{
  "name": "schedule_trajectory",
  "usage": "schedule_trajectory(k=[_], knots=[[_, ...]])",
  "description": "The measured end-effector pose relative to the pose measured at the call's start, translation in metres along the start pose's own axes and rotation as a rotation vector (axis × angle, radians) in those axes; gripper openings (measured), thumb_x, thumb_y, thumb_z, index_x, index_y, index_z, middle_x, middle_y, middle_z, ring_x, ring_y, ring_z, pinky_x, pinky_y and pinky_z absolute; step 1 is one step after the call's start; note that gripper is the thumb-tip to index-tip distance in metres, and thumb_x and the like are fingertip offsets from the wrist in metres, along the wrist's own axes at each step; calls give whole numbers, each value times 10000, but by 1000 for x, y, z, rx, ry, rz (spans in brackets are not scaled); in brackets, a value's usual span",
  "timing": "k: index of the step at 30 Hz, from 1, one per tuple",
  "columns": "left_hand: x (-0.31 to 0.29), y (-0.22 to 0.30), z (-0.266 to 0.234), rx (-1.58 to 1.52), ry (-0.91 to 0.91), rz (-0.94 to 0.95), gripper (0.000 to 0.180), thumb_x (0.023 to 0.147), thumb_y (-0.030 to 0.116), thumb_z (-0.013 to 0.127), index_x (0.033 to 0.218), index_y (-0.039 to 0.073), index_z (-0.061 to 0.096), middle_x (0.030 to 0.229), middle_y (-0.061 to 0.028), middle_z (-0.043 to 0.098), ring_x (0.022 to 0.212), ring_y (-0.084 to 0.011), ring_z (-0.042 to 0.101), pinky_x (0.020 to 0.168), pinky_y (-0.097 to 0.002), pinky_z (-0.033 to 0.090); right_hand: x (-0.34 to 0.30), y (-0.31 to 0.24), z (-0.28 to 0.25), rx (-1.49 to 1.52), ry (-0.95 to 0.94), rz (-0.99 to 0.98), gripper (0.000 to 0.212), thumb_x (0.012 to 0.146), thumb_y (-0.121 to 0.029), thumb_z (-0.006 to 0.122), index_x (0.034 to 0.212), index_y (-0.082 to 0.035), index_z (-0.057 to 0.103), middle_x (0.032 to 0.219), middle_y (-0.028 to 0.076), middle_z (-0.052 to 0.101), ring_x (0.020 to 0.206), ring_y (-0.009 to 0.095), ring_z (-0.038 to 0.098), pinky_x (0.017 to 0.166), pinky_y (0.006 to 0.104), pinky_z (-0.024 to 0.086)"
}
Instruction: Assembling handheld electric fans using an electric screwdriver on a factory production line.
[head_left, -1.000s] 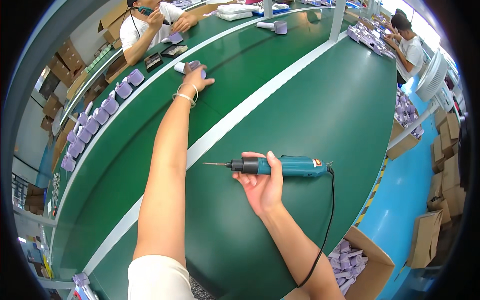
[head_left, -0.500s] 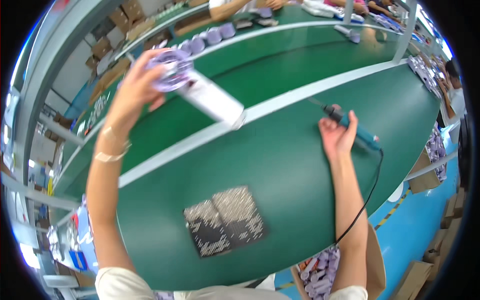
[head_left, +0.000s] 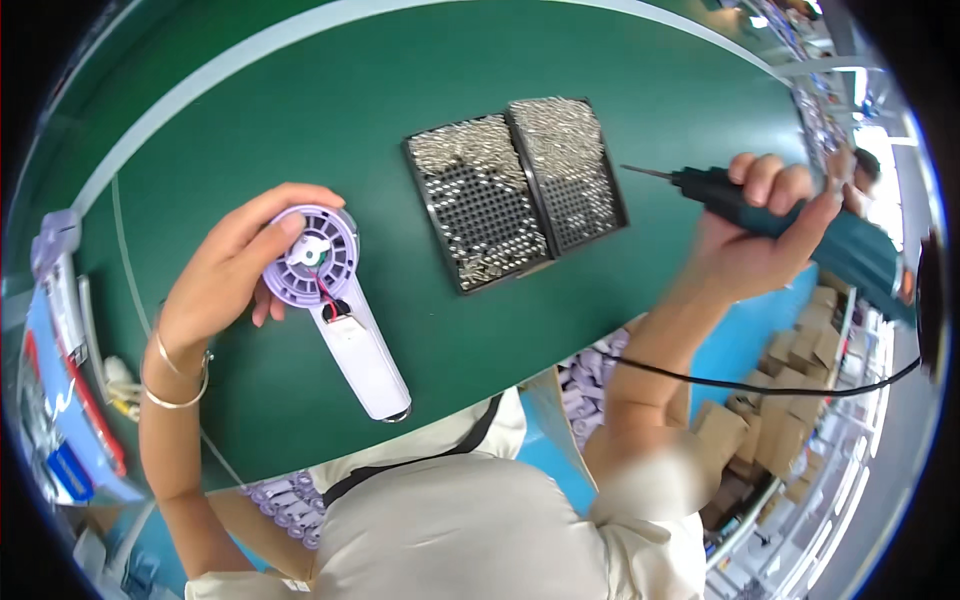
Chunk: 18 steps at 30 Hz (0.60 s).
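Note:
My left hand [head_left: 237, 255] grips the round lilac head of a handheld fan [head_left: 362, 362], thumb on top of the ring and fingers around its far side. The fan's back is uncovered: a white motor mount, red wires and a small white connector show, and its white handle points toward me. My right hand [head_left: 765, 225] is closed around a teal and black electric screwdriver [head_left: 735, 197], its thin bit pointing left toward a black two-part screw tray [head_left: 548, 245]. Many small silver screws [head_left: 560, 140] fill the tray's far part, while bare holes show nearer me.
The green table [head_left: 480, 340] lies under everything. A black cable [head_left: 760, 385] runs from the screwdriver across my right forearm. Boxes of lilac fan parts [head_left: 585, 395] stand below the table's near edge. Cardboard boxes [head_left: 780, 400] are stacked at right. A blue bin [head_left: 80, 400] is at far left.
My left hand has brought the fan from over the far side down to the near left of the table. The screwdriver has been raised, now gripped with its bit toward the tray. My view has shifted.

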<state>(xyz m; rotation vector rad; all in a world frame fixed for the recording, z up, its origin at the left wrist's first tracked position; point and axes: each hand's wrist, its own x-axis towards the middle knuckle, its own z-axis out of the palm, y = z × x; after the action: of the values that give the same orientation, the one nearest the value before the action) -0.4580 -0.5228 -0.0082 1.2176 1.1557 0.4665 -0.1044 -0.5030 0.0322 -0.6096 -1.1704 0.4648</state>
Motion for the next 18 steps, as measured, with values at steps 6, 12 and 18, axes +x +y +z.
schedule_trajectory(k=[6, 12, 18], knots=[[8, -20, 28, 459, 389, 441, 645, 815, 491, 652, 1258, 37, 537, 1157, -141, 526, 1028, -269, 566, 879, -363, 466, -22, 1, 8, 56, 8, 61, 294, 952, -102, 478, 1234, -98, 393, 580, 39, 419, 379, 136, 400, 385, 313, 398], [28, -41, 55, 65, 277, 572, 999, 517, 245, 922, 1332, -3, 399, 1320, -167, 495, 1147, -255, 544, 993, -351, 443, -13, 26, 9, -52, 28, 101, 272, 905, -78, 547, 1145, -83, 421, 540, 42, 410, 369, 134, 403, 369, 318, 388], [34, -45, 54, 106, 187, 669, 976, 540, 259, 920, 1312, -2, 383, 1297, -182, 495, 1155, -255, 531, 992, -349, 447, -14, 34, 10, -59, 43, 115, 295, 884, -81, 568, 1139, -79, 421, 535, 52, 412, 356, 146, 406, 356, 323, 387]])
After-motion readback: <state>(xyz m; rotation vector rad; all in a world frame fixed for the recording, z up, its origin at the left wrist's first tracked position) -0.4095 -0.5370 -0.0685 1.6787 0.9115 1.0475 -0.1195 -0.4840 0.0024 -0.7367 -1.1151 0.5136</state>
